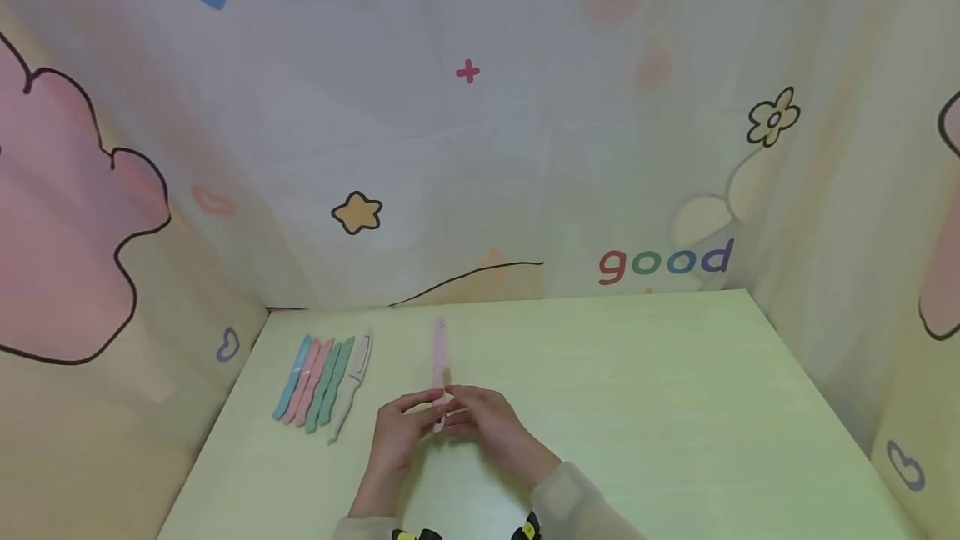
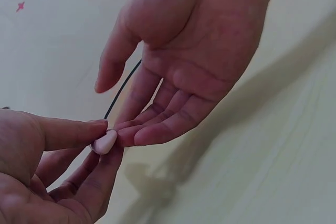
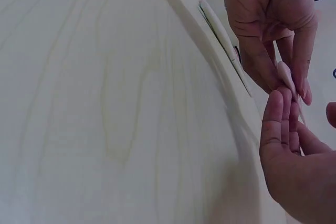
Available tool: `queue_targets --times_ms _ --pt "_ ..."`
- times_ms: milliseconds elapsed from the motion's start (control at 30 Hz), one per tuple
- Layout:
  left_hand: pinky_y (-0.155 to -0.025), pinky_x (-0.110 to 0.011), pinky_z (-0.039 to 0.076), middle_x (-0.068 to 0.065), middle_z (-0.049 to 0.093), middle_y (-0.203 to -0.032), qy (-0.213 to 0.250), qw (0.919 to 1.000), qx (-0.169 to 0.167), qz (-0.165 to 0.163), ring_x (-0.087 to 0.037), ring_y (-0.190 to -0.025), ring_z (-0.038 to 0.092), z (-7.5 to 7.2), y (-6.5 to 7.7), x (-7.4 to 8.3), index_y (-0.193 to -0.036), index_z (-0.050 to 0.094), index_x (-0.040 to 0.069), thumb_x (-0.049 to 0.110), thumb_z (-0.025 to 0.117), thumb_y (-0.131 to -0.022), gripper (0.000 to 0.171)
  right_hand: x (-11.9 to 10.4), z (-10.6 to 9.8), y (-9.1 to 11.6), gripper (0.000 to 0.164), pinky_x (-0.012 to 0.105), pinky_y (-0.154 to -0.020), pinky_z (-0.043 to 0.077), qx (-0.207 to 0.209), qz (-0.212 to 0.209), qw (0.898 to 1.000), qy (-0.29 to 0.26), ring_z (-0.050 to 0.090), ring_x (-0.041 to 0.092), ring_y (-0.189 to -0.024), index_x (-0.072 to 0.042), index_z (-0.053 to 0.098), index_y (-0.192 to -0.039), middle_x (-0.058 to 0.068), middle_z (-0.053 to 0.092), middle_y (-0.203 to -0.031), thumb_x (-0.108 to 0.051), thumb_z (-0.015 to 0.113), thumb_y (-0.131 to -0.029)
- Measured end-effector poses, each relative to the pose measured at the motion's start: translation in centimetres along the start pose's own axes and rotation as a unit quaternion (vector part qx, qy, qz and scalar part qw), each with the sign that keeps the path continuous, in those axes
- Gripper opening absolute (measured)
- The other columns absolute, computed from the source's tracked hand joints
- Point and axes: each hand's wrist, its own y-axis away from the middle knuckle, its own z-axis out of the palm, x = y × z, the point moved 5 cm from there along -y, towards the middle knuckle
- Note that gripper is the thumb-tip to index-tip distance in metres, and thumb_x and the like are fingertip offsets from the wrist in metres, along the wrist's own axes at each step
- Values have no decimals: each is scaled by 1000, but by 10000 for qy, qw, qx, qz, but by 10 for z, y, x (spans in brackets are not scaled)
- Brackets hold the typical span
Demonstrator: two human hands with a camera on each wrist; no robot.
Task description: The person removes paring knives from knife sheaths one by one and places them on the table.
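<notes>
A pink plastic knife (image 1: 440, 348), seemingly in a sheath, points away from me over the table in the head view. My left hand (image 1: 396, 437) pinches its handle between thumb and fingers. From the other side, my right hand (image 1: 501, 432) touches the handle with its fingertips. The left wrist view shows the handle's rounded end (image 2: 105, 142) in the left fingers, while the right hand (image 2: 186, 66) has extended fingers and its thumb apart from the knife. In the right wrist view the handle (image 3: 286, 77) stands between both hands.
On the table (image 1: 637, 398), to the left, several similar knives lie side by side: a blue knife (image 1: 292, 377), pink ones (image 1: 313, 382), green ones (image 1: 330, 382) and a white knife (image 1: 351, 386). A printed curtain (image 1: 487, 148) stands behind and at both sides.
</notes>
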Motion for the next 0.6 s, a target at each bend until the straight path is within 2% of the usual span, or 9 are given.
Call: queue_targets --times_ms 133,267,467,600 --pt "-67 -22 59 -21 59 -118 68 9991 -382 192 -25 -88 66 22 5 0 -102 71 -6 -4 73 -79 23 -5 -18 4 35 34 -75 61 251 -21 9992 312 65 21 -79 8 60 -118 7 67 -89 -21 56 -98" --pt "-69 -22 59 -21 59 -119 14 9971 -728 239 -25 -90 66 43 9 -1 -100 71 -5 -2 74 -79 21 -12 -34 13 33 29 -65 60 529 -16 9975 465 63 19 -74 7 60 -117 5 66 -85 -20 58 -98" --pt "-68 -23 59 -20 64 -115 -3 9958 -907 162 -24 -86 67 66 17 -5 -97 73 -3 3 77 -79 20 -18 -55 26 35 29 -64 60 720 31 9942 792 65 22 -76 8 58 -120 8 69 -88 -19 61 -96" --pt "-76 -32 60 -21 66 -110 139 9938 -1101 10 -26 -86 67 78 28 -5 -98 72 -5 1 75 -80 19 -22 -66 38 37 26 -64 58 862 85 9908 1039 65 21 -79 11 58 -120 10 71 -91 -16 61 -96"
